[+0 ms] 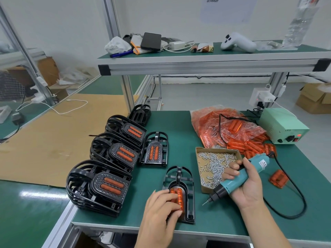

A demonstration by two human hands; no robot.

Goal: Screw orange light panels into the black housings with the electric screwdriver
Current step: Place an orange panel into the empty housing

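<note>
Green bench [179,122], glowing orange panel [177,196] seated in black housing [189,203]

A translucent orange ribbed light panel [177,197] sits in the recess of a flat black plastic arched housing [180,192] lying near the green table's front edge. The teal-bodied electric screwdriver [238,178] tilts bit-down just right of it.

Orange panel [176,196], black housing [179,192], teal screwdriver [238,178], green mat [179,133], silver screws [215,165].
</note>
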